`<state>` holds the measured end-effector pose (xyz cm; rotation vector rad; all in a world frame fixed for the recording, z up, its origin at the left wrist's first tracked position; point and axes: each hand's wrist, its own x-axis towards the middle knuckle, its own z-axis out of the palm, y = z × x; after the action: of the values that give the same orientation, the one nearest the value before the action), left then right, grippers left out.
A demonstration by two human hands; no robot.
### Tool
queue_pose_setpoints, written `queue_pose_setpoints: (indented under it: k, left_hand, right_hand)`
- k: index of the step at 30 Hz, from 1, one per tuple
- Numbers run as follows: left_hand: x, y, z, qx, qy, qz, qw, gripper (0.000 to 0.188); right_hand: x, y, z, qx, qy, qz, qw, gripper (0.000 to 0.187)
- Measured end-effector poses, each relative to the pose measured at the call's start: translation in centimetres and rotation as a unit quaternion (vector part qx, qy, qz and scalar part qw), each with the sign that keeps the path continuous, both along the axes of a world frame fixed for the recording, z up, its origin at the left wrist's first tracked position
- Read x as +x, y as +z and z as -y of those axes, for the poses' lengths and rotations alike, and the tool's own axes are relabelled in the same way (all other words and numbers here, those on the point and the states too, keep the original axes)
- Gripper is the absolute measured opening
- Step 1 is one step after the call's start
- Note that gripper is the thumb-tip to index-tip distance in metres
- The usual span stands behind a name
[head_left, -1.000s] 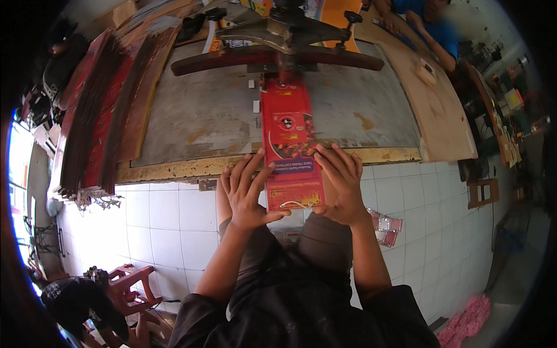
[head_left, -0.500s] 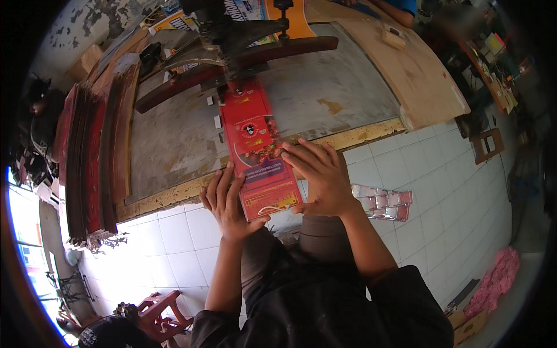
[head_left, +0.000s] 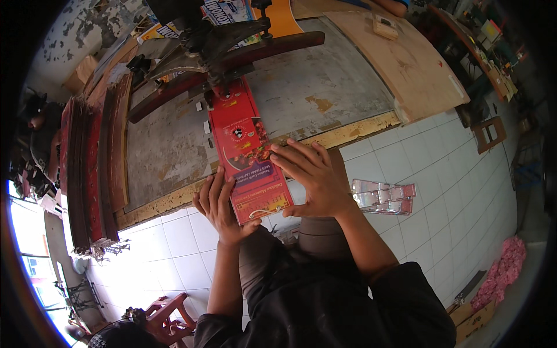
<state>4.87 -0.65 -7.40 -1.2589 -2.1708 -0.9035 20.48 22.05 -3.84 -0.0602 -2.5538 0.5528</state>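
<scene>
A long red printed card (head_left: 242,146) lies lengthwise away from me, with food pictures on it and a white cord at its near end. Its far part rests on the grey worktable (head_left: 342,75), under a dark metal press (head_left: 214,58); the near end sticks out past the table's front edge over my lap. My left hand (head_left: 221,210) grips the left edge, thumb at the near corner. Along the right edge lie the fingers of my right hand (head_left: 313,181), its thumb against the near right corner. Where the card meets the press is partly hidden.
Upright red cards with cords at their ends form a stack (head_left: 96,174) at the table's left. Small white pieces (head_left: 207,126) lie left of the card. Clear-and-red printed strips (head_left: 384,197) are at lower right. A red plastic stool (head_left: 168,319) stands lower left; another person's arm (head_left: 391,6) shows far right.
The whole view has shifted slightly, so table, press and card appear a little farther left. My hands keep their hold on the card's two edges.
</scene>
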Motion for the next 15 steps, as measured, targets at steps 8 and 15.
queue_pose_setpoints:
  k: [8,15]
  left_hand:
    - [-0.05,-0.38,-0.12,0.019,-0.004,0.01,1.0,0.103]
    - [-0.26,-0.67,-0.14,0.027,-0.008,0.007,1.0,0.104]
  right_hand:
    - [-0.11,-0.04,0.04,-0.007,-0.004,-0.01,1.0,0.115]
    - [0.0,0.05,-0.07,-0.009,0.002,0.002,1.0,0.114]
